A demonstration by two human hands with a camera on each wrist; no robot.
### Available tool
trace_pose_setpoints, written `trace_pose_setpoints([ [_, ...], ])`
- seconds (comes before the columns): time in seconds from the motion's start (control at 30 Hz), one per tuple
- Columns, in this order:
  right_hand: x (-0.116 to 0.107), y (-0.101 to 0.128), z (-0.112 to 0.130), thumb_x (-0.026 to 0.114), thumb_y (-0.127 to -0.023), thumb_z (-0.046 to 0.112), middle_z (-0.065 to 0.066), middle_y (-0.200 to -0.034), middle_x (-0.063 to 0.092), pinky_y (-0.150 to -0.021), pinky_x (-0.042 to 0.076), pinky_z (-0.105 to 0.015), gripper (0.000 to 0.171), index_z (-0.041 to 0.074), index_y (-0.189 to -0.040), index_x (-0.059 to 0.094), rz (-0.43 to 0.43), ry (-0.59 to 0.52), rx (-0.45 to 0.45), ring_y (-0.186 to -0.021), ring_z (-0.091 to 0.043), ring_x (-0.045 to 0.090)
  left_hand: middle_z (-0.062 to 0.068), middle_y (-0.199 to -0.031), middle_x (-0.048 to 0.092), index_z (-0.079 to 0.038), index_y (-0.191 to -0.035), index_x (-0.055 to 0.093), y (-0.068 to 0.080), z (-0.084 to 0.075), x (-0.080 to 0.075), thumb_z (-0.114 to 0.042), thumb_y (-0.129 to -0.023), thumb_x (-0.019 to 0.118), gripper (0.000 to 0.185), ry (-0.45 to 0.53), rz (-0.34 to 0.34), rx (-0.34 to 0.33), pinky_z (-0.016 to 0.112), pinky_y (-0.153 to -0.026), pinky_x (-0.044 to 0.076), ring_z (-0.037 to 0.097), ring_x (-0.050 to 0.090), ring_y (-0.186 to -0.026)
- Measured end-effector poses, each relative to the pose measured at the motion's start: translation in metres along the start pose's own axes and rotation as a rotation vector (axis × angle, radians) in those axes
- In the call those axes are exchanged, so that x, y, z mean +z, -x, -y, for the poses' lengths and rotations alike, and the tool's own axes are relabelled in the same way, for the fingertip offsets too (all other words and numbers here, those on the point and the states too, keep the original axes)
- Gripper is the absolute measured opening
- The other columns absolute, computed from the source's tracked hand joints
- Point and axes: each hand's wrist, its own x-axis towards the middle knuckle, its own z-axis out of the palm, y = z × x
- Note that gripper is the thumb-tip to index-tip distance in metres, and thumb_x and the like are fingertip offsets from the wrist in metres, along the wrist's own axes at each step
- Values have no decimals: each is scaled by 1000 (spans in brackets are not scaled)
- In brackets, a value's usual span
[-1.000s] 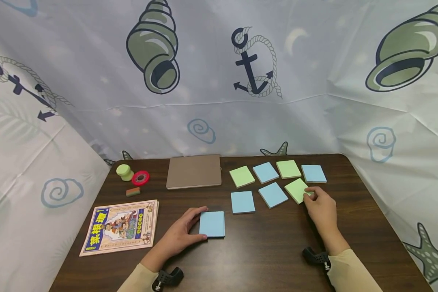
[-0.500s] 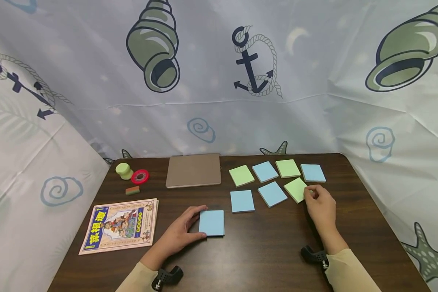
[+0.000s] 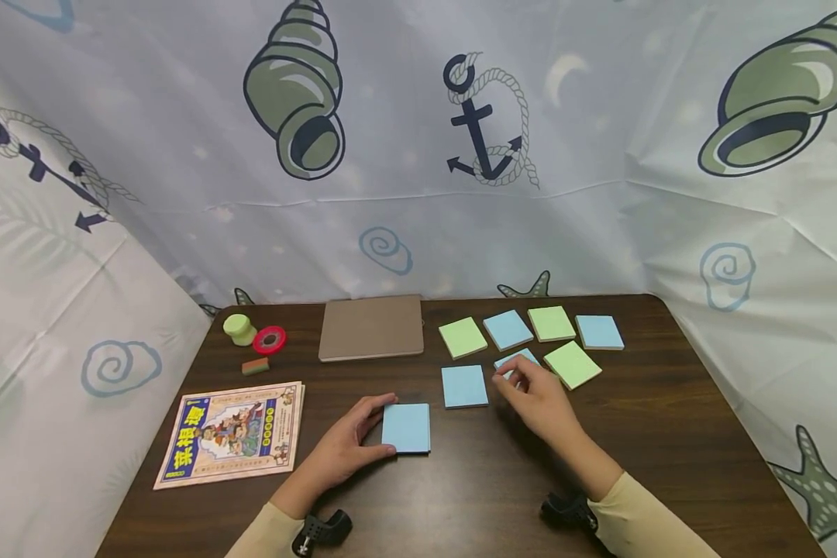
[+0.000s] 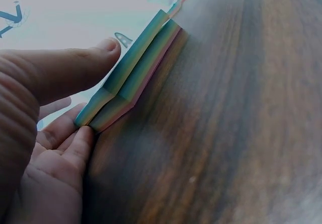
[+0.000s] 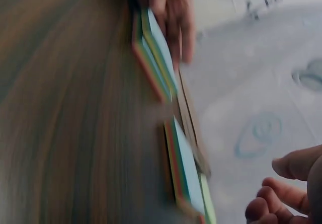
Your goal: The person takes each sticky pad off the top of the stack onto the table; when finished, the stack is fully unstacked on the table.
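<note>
**Sticky-note pads on a dark tabletop**

A pale cloth printed with shells, anchors and starfish hangs behind and beside a dark wooden tabletop [image 3: 502, 480]. In the head view the left hand [image 3: 345, 446] rests by the near blue pad [image 3: 406, 427], its fingers and thumb curled against the pad's left edge. The left wrist view shows what the head view cannot: the pad is a layered stack, blue over pink and yellow sheets, with the thumb lying on its top and the fingers tucked at its near corner.

The right hand [image 3: 539, 397] reaches over the middle blue pad [image 3: 519, 357], which lies between another blue pad [image 3: 464, 386] and a green pad [image 3: 573, 363]. Its fingers are bent at the pad's near edge; whether they pinch it I cannot tell. The right wrist view is blurred and shows only loosely curled fingertips.

Four more pads lie in a row behind. Further left are a tan notebook [image 3: 371, 327], a red tape roll [image 3: 268, 339], a green cap [image 3: 238, 328] and a picture book [image 3: 232, 433].
</note>
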Motion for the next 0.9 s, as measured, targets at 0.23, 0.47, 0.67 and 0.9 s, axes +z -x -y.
trace_pose_setpoints([
  [0.23, 41, -2, 36, 79, -102, 30, 3, -82, 65, -55, 50, -30, 21, 18, -118, 72, 230, -67, -8, -58, -11, 54, 16, -164, 47, -7, -162, 47, -2, 0, 0, -11, -91, 89, 82, 6, -2, 1, 33, -127, 37, 35, 43, -158],
  [0.47, 78, 6, 48, 79, -102, 34, 0, -82, 67, -39, 46, -28, 45, 12, -138, 62, 429, -244, 44, -50, -18, 58, 16, -164, 46, -5, -163, 45, -1, 2, 0, -14, -92, 89, 84, 11, 8, -16, 24, -126, 37, 35, 42, -159],
  [0.67, 103, 17, 38, 81, -101, 27, -3, -81, 68, -44, 49, -25, 51, 10, -143, 58, 462, -324, 49, -53, -13, 58, 13, -165, 46, -9, -163, 45, 0, 4, 0, -15, -94, 88, 81, 24, 17, -33, 19, -125, 37, 30, 41, -160],
  [0.9, 109, 16, 27, 82, -100, 27, -1, -77, 64, -41, 46, -25, 54, 11, -146, 59, 444, -387, 81, -46, -13, 54, 19, -163, 46, -5, -163, 44, 0, 4, 0, -14, -94, 88, 82, 28, 9, -12, 19, -125, 37, 28, 42, -159],
])
